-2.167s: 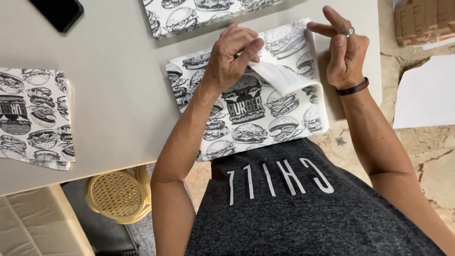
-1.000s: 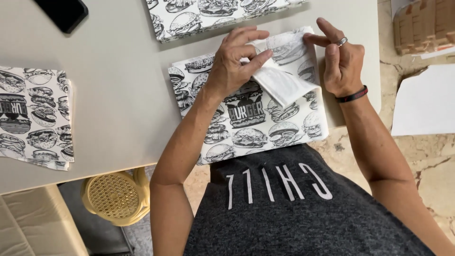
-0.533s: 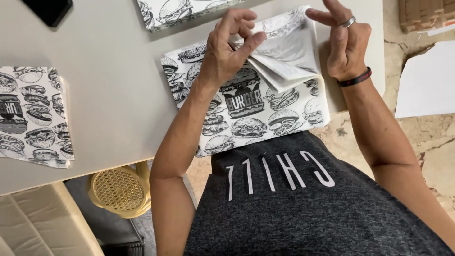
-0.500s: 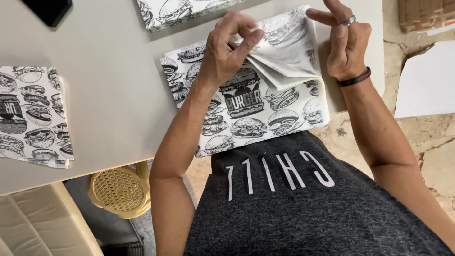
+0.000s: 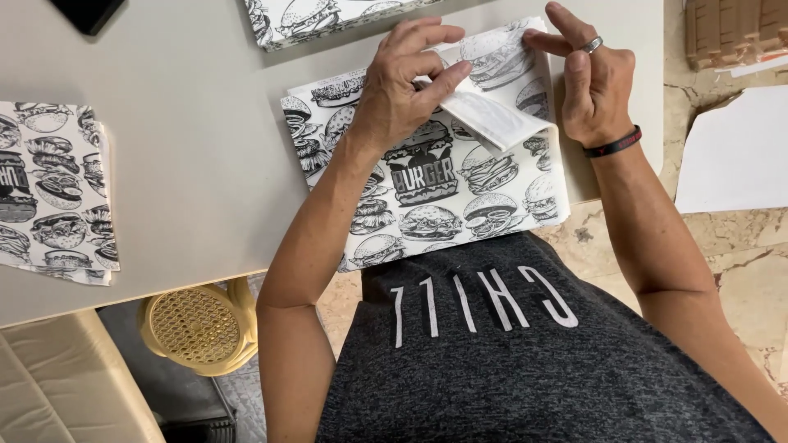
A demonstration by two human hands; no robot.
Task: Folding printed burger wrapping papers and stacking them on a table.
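The left hand [image 5: 406, 86] pinches the folded corner of the printed paper sheet [image 5: 427, 176]; at 3 o'clock, the right hand [image 5: 593, 82] presses the sheet's edge with fingers spread wide.

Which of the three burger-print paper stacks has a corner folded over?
The middle stack, right in front of the person. The left hand pinches its folded corner flap and the right hand presses beside it. The left stack and top stack lie flat, untouched.

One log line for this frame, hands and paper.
left hand: pinches folded corner | right hand: presses printed sheet edge | spare sheets on table
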